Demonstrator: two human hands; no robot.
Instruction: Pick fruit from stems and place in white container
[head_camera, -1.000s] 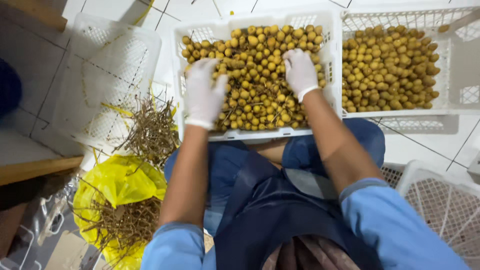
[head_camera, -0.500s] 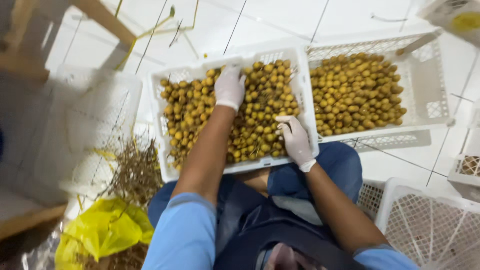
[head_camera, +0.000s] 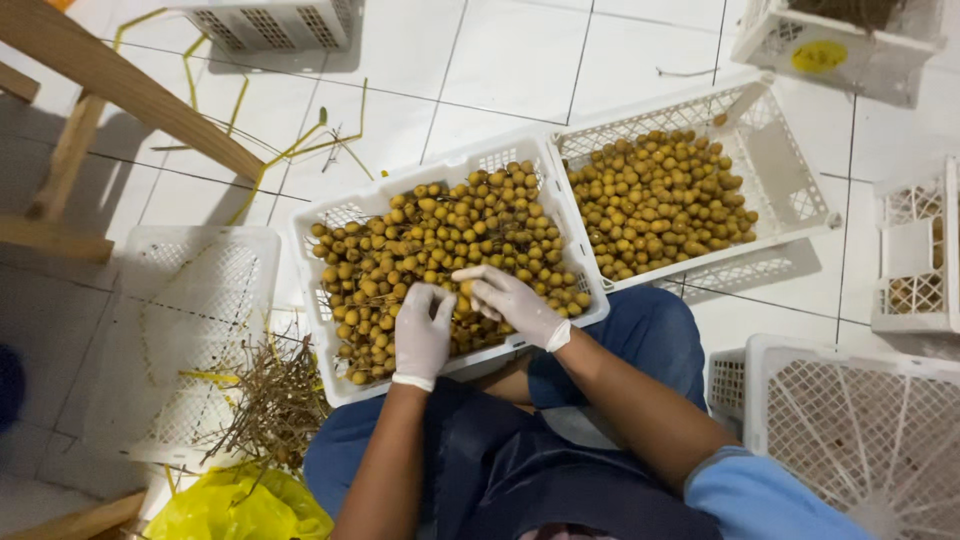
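A white plastic crate full of small yellow-brown round fruits rests against my knees. Both hands wear white gloves and lie on the fruit at the crate's near side. My left hand lies on the fruit with fingers bent, close to my right hand. The right fingers stretch left across the fruit toward the left hand. Whether either hand pinches a fruit is hidden by the gloves. A second white crate with the same fruit stands to the right.
An empty white crate lies at my left with a heap of dry twigs and a yellow bag. More white crates stand at the right and far side. A wooden frame crosses the top left.
My left hand drew back from the far middle of the crate to its near side. My right hand slid left to meet it. The view shifted, so the crates look tilted.
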